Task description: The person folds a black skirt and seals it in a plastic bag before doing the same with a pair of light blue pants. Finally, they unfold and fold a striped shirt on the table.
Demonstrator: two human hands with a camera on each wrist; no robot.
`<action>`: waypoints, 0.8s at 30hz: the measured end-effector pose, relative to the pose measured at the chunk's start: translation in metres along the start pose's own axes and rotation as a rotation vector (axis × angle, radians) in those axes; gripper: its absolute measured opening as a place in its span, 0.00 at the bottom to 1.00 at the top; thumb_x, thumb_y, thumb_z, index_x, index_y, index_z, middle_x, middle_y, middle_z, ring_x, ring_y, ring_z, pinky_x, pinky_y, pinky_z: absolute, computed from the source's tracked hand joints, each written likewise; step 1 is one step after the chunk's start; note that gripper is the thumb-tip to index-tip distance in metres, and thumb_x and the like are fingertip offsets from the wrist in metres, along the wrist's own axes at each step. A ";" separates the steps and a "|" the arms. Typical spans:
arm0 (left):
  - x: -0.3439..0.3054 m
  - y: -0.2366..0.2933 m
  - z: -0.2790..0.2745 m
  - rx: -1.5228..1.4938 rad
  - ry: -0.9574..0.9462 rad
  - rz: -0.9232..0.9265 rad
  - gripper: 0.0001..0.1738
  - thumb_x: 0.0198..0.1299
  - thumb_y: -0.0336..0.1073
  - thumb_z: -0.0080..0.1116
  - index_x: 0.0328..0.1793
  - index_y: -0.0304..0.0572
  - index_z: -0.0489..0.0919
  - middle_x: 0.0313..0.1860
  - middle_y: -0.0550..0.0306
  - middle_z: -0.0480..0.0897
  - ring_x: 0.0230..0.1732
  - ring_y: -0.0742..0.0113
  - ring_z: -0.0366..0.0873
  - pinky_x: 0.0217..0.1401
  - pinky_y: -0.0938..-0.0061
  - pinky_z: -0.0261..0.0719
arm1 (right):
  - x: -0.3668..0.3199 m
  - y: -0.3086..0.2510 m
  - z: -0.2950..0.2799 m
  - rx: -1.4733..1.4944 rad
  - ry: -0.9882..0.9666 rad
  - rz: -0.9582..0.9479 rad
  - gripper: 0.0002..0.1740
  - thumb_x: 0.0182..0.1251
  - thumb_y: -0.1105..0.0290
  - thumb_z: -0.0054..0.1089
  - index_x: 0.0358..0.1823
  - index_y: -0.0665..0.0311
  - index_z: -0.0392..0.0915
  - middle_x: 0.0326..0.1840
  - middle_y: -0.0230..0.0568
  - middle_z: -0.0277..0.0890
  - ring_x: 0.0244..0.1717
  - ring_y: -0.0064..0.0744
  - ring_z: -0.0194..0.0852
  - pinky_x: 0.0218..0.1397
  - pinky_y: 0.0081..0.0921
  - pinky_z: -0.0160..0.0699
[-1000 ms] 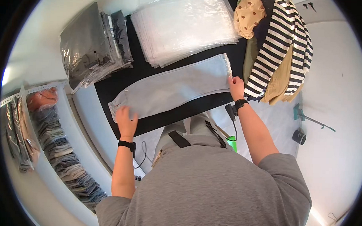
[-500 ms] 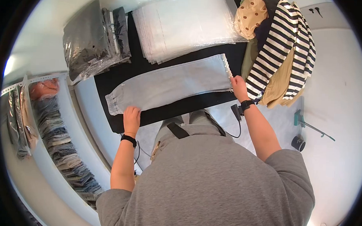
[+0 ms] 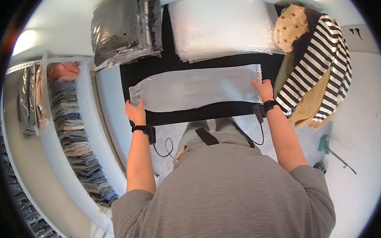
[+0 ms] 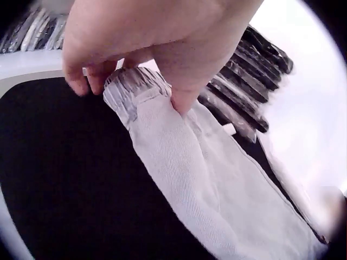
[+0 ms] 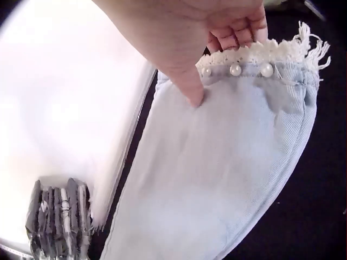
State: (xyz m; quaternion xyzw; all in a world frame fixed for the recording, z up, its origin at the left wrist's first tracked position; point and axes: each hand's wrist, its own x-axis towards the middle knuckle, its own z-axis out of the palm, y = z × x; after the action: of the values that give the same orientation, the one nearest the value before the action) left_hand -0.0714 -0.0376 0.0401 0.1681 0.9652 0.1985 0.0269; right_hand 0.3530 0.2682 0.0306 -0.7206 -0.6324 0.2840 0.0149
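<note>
A pair of light blue jeans (image 3: 195, 89), folded lengthwise, lies across the black table (image 3: 178, 117). Its gathered elastic waistband (image 4: 135, 89) is at the left end; a frayed white lace hem (image 5: 260, 53) with pearl beads edges the right end. My left hand (image 3: 135, 113) pinches the waistband's near corner, thumb on the denim and fingers at the far side of the band. At the other end my right hand (image 3: 265, 90) grips the hem, its thumb (image 5: 194, 93) pressed on top and the other fingers curled behind the lace.
Clear plastic bags (image 3: 223, 30) are stacked at the back, beside dark bagged garments (image 3: 118, 30) at the left. A clothes pile with a striped top (image 3: 312, 64) sits at the right end. Shelves of folded clothes (image 3: 76, 132) stand at left.
My left hand has moved from the jeans' near edge out to the waistband corner and taken hold there. My right thumb now reaches further over the hem. The head view has shifted.
</note>
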 end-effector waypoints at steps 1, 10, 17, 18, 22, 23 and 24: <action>0.008 -0.006 0.005 0.005 0.010 -0.003 0.33 0.46 0.45 0.66 0.55 0.32 0.71 0.53 0.38 0.73 0.55 0.44 0.69 0.58 0.56 0.67 | 0.000 -0.002 0.003 0.005 -0.006 -0.008 0.37 0.46 0.47 0.68 0.48 0.73 0.71 0.45 0.57 0.77 0.49 0.51 0.77 0.50 0.36 0.74; 0.050 -0.030 0.009 -0.247 -0.449 -0.276 0.41 0.39 0.48 0.73 0.53 0.24 0.70 0.50 0.42 0.78 0.49 0.54 0.77 0.53 0.67 0.74 | 0.016 0.022 0.009 0.300 -0.266 -0.061 0.23 0.50 0.60 0.68 0.38 0.73 0.76 0.30 0.43 0.77 0.30 0.28 0.74 0.36 0.27 0.72; 0.036 0.002 -0.034 -0.737 -0.642 -0.388 0.31 0.52 0.40 0.66 0.57 0.26 0.69 0.48 0.49 0.78 0.48 0.64 0.77 0.52 0.74 0.72 | -0.013 -0.037 0.002 -0.088 0.348 -0.198 0.23 0.52 0.61 0.63 0.46 0.67 0.73 0.43 0.49 0.76 0.49 0.45 0.73 0.50 0.42 0.71; 0.030 0.016 -0.043 -0.682 -0.544 -0.284 0.29 0.53 0.38 0.64 0.57 0.27 0.69 0.48 0.50 0.79 0.48 0.65 0.76 0.52 0.74 0.72 | -0.018 -0.044 0.003 -0.007 0.397 -0.432 0.22 0.53 0.62 0.61 0.48 0.66 0.72 0.46 0.49 0.74 0.51 0.45 0.71 0.52 0.44 0.69; 0.007 0.060 -0.069 -0.569 -0.487 -0.011 0.28 0.53 0.35 0.63 0.57 0.25 0.68 0.48 0.49 0.79 0.48 0.65 0.77 0.52 0.75 0.72 | -0.049 -0.091 0.043 0.338 -0.290 -0.590 0.18 0.57 0.68 0.59 0.50 0.65 0.73 0.43 0.44 0.76 0.42 0.36 0.73 0.49 0.31 0.72; -0.001 0.068 -0.071 -0.555 -0.455 0.069 0.26 0.52 0.34 0.62 0.55 0.27 0.69 0.47 0.49 0.79 0.46 0.65 0.78 0.51 0.74 0.73 | -0.054 -0.098 0.058 0.389 -0.492 -0.592 0.19 0.58 0.68 0.58 0.51 0.65 0.73 0.42 0.42 0.76 0.40 0.33 0.73 0.48 0.28 0.72; -0.007 0.075 -0.069 -0.555 -0.455 0.070 0.26 0.52 0.34 0.62 0.55 0.27 0.69 0.47 0.49 0.79 0.46 0.65 0.78 0.51 0.74 0.73 | -0.063 -0.106 0.069 0.478 -0.643 -0.586 0.18 0.61 0.67 0.57 0.52 0.65 0.73 0.42 0.40 0.76 0.40 0.31 0.73 0.48 0.27 0.72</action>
State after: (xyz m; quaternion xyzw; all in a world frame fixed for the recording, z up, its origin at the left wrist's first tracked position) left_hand -0.0496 -0.0011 0.1332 0.2270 0.8375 0.4114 0.2788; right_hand 0.2252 0.2085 0.0374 -0.3649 -0.6981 0.6128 0.0630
